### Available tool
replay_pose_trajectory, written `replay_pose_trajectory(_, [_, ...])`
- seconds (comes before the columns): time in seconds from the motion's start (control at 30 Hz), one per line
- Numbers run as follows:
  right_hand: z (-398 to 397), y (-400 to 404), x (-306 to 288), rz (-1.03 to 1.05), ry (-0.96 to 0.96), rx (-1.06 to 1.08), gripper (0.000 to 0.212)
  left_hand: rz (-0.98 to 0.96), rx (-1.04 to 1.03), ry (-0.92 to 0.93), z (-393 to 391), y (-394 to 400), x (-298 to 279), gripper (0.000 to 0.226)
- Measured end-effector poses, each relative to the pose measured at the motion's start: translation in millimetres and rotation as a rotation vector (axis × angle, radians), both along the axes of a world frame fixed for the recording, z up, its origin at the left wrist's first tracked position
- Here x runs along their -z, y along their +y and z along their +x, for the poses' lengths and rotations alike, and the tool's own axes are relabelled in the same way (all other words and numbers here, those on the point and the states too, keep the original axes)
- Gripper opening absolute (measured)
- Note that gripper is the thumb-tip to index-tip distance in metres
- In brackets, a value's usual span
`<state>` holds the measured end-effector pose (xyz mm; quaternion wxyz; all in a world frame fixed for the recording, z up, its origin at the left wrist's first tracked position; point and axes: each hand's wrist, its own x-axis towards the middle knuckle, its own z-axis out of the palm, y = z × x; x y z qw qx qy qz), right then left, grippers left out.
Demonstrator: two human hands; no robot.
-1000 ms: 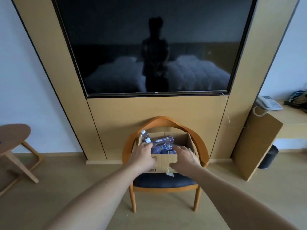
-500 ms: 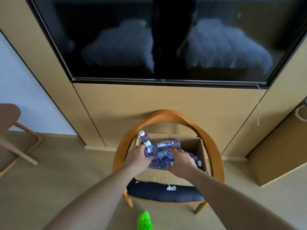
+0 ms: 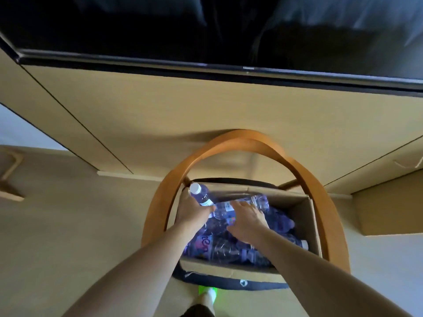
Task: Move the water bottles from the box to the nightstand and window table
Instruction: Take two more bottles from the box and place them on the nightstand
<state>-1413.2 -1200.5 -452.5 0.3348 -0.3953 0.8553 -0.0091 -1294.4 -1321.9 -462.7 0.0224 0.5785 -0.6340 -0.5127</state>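
An open cardboard box (image 3: 307, 221) stands on a wooden chair and holds several clear water bottles with purple labels. In the box's far left corner a white-capped bottle (image 3: 201, 196) leans upright, and my left hand (image 3: 191, 213) grips its lower part. Another bottle (image 3: 258, 200) lies across the top of the pile. My right hand (image 3: 247, 221) reaches over the pile with its fingers stretched out, the fingertips touching that lying bottle. Both forearms come in from the bottom of the view.
The chair's curved wooden backrest (image 3: 231, 141) arches round the box, against a wood wall panel under a dark TV screen (image 3: 206, 30). A brown board (image 3: 389, 209) leans at the right. A side table's leg (image 3: 9, 179) shows far left. My foot in a green slipper (image 3: 207, 294) is below.
I have come closer and now look down into the box. My left hand has closed round the white-capped bottle, and my right hand has moved forward onto the lying bottle.
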Motion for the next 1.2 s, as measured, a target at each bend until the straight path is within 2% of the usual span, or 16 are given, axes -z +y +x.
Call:
replay_pose_trajectory(0.1, [-9.0, -20.8, 25.3, 0.016, 0.054, -0.059, 0.072, 0.031, -0.183, -0.009, -14.9, -10.2, 20.4, 0.06])
replay_pose_trajectory(0.17, [-12.6, -28.9, 38.8, 0.03, 0.086, -0.115, 0.073, 0.008, -0.265, -0.038, -22.9, -7.9, 29.7, 0.063])
replay_pose_trajectory(0.33, [-15.6, -38.0, 57.5, 0.11, 0.157, -0.219, 0.067, -0.117, -0.313, -0.01, -31.9, 17.3, 44.4, 0.09])
replay_pose_trajectory(0.5, [-18.6, -32.7, 71.0, 0.099, 0.253, -0.28, 0.077, -0.183, -0.353, -0.054, -40.0, 15.6, 57.8, 0.086])
replay_pose_trajectory(0.57, [-20.6, -33.3, 74.3, 0.103, 0.275, -0.282, 0.074, -0.205, -0.356, -0.046, -42.5, 15.9, 58.6, 0.083])
replay_pose_trajectory(0.7, [-20.7, -39.4, 73.7, 0.088, 0.262, -0.233, 0.059, -0.25, -0.293, -0.025, -40.8, 11.3, 57.1, 0.077])
replay_pose_trajectory(0.8, [-21.3, -36.0, 67.9, 0.011, 0.286, -0.193, 0.063, -0.271, -0.24, -0.001, -37.3, 7.5, 50.0, 0.069])
replay_pose_trajectory(0.93, [-24.9, -27.7, 51.6, -0.054, 0.214, -0.116, 0.068, -0.292, -0.175, 0.054, -40.1, 6.6, 29.2, 0.062])
replay_pose_trajectory(1.2, [-29.3, 11.5, -10.5, -0.274, 0.039, 0.207, 0.07, -0.376, -0.172, 0.267, -51.8, 29.5, -49.4, 0.048])
